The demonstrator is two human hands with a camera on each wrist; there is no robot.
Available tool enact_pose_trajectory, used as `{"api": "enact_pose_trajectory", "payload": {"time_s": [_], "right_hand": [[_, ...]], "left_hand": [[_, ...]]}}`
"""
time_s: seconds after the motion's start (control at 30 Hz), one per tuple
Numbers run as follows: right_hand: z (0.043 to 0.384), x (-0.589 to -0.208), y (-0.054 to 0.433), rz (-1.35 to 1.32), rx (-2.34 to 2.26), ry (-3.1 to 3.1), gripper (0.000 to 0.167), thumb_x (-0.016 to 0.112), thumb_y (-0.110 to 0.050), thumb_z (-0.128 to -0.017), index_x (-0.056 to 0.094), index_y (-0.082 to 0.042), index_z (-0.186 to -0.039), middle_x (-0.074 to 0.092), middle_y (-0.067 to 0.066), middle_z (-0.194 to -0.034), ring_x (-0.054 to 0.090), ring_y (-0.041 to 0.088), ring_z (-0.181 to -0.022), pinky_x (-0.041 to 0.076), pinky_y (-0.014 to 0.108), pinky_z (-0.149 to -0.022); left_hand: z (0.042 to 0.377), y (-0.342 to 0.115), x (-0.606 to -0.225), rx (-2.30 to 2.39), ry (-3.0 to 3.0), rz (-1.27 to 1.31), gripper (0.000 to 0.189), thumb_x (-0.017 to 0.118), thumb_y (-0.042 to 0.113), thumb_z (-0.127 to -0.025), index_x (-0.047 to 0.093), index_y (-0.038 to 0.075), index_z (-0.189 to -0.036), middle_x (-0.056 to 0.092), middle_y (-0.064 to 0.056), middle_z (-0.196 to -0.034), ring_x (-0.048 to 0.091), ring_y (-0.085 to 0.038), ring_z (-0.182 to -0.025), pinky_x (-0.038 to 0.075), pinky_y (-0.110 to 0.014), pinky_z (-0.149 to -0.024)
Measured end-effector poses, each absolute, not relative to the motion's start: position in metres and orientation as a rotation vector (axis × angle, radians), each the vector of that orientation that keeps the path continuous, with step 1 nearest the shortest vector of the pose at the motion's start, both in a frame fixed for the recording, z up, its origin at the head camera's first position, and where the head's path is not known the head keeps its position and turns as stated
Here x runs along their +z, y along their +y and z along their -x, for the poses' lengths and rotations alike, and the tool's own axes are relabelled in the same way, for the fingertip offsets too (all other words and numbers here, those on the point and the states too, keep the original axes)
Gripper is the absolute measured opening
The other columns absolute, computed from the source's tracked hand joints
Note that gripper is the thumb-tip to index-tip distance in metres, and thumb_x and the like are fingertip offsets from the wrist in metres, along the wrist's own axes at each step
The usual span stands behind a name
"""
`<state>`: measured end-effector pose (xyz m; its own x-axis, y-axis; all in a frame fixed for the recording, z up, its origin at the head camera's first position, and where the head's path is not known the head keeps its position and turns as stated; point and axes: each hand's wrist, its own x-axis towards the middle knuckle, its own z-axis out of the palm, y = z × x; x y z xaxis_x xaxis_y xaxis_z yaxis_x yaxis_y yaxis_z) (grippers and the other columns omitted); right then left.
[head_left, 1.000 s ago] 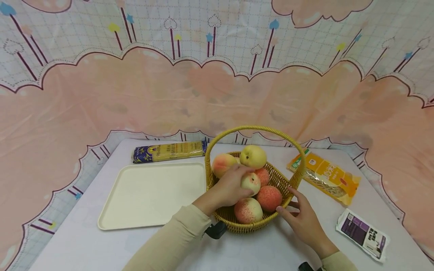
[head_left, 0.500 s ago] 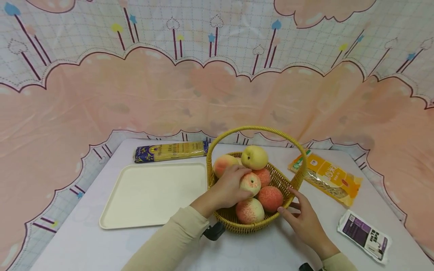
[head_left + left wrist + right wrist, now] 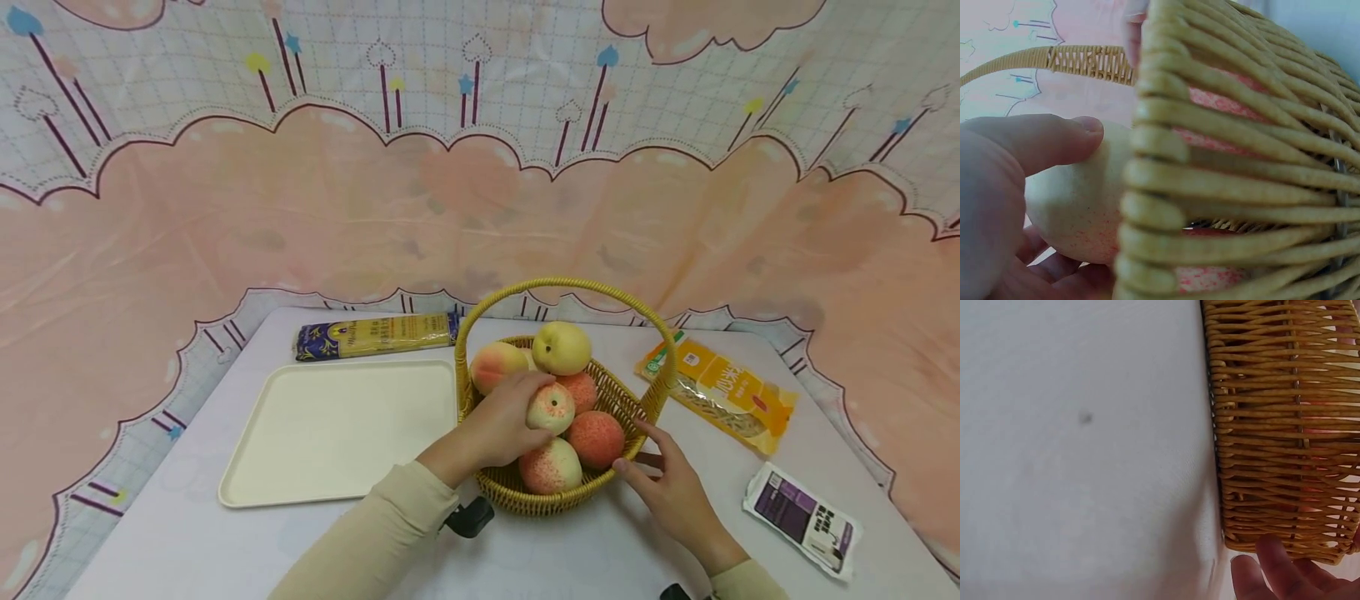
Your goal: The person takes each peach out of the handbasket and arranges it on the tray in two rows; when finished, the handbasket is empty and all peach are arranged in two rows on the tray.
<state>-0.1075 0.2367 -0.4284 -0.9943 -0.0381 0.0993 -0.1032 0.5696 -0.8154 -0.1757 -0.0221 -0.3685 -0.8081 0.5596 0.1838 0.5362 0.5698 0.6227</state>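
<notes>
My left hand (image 3: 495, 421) reaches over the near left rim of a yellow wicker basket (image 3: 525, 502) and grips a pale peach with red speckles (image 3: 552, 408). In the left wrist view the thumb lies over the top of the peach (image 3: 1075, 206), with fingers beneath it, beside the woven rim. More peaches fill the basket: a red one (image 3: 597, 440), a speckled one (image 3: 551, 468), a yellow one (image 3: 562, 347) and others. My right hand (image 3: 678, 496) holds the basket's right side, thumb at the rim. Its fingertips (image 3: 1272, 550) touch the outer weave in the right wrist view.
Left of the basket lies a cream tray (image 3: 352, 433), with a blue and gold pasta packet (image 3: 378, 335) behind it. To the right are an orange food bag (image 3: 727, 392) and a white and purple pouch (image 3: 804, 521). The tall handle (image 3: 562, 283) arches over the basket.
The peach in my left hand has turned slightly and shifted a little to the left, its dark dimple now facing more upward. My right hand stays at the basket rim.
</notes>
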Motion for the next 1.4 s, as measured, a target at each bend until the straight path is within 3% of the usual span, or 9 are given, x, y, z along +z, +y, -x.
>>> {"api": "enact_pose_trajectory", "payload": {"time_s": [0.77,1.17,1.4], "right_hand": [[0.107,-0.428,0.237,-0.068,1.413,-2.716,0.064,0.070,-0.026,-0.096,0.038,-0.004,-0.147,0.040,0.028,-0.148,0.059,0.042,-0.115,0.056,0.046,-0.084],[0.106,-0.430,0.237,-0.039,1.408,-2.730,0.064,0.071,-0.026,-0.095,0.039,-0.003,-0.146,0.045,0.028,-0.145,0.061,0.039,-0.114,0.054,0.032,-0.080],[0.106,-0.431,0.236,-0.035,1.426,-2.728,0.064,0.071,-0.025,-0.095,0.038,-0.002,-0.146,0.045,0.028,-0.144,0.061,0.039,-0.114,0.054,0.031,-0.080]], "left_hand": [[0.145,-0.069,-0.343,1.363,2.675,-0.858,0.065,0.083,0.021,-0.083,0.053,0.008,-0.139,0.055,-0.006,-0.136,0.054,-0.023,-0.120,0.048,-0.044,-0.097],[0.126,-0.114,-0.334,1.497,2.669,-0.867,0.065,0.086,0.019,-0.080,0.055,0.008,-0.137,0.056,-0.006,-0.135,0.056,-0.022,-0.117,0.052,-0.036,-0.094],[0.116,-0.141,-0.334,1.527,2.745,-0.800,0.063,0.088,0.017,-0.078,0.058,0.009,-0.134,0.054,-0.006,-0.132,0.054,-0.025,-0.121,0.054,-0.037,-0.092]]}}
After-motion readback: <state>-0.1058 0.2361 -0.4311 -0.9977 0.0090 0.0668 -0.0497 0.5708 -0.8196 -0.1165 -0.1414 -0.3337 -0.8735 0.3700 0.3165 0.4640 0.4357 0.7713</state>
